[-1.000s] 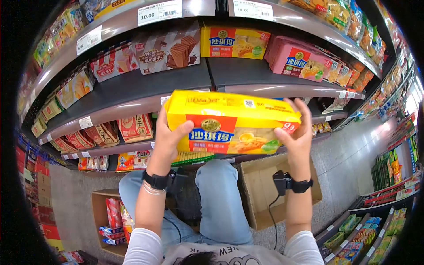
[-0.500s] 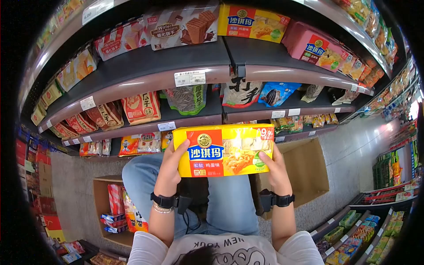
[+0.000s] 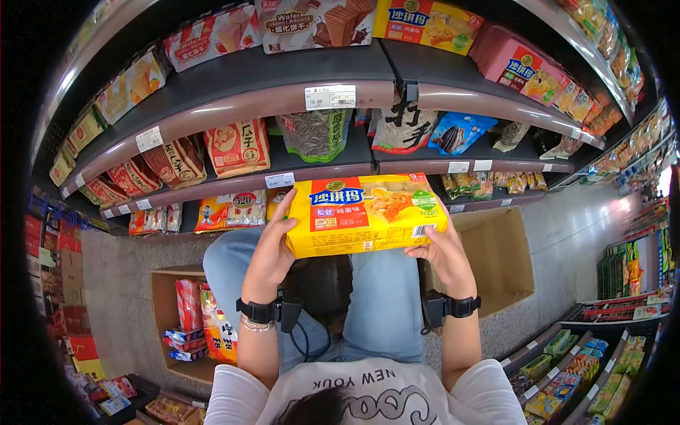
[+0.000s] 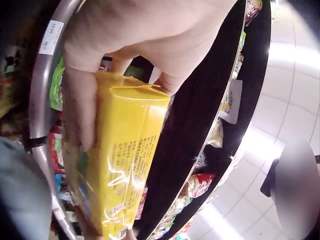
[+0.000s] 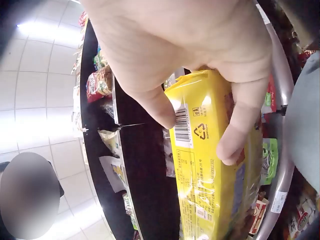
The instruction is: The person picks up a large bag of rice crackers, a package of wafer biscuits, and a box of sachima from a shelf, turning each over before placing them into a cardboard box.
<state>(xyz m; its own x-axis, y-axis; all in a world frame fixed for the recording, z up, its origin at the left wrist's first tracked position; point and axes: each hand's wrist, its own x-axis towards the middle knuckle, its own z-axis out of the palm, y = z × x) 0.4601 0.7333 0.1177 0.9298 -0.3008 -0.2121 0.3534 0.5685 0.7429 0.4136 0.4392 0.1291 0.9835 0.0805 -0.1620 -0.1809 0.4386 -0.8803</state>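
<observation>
Two cardboard boxes flank the knees (image 3: pixel 382 283): the left box (image 3: pixel 161 297), in which snack packets (image 3: pixel 185 319) are stacked, and the right box (image 3: pixel 496 255). Above the knees, a yellow cake package (image 3: pixel 365 212) is gripped at its ends by the curled left hand (image 3: pixel 269 258) and right hand (image 3: pixel 445 256). Since the earlier frame its front has been tipped upward, and its barcoded edge is now exposed.

On the yellow pack (image 3: pixel 365 216) we read 沙琪玛 in white on a blue band, with 松软 and 鸡蛋味 beneath. Well above the pack, a brown box (image 3: pixel 315 21) says Wafer. Up and left of the pack, a red bag (image 3: pixel 237 147) shows 瓜子. Below it, the shirt (image 3: pixel 361 386) reads NEW YORK, upside down.
</observation>
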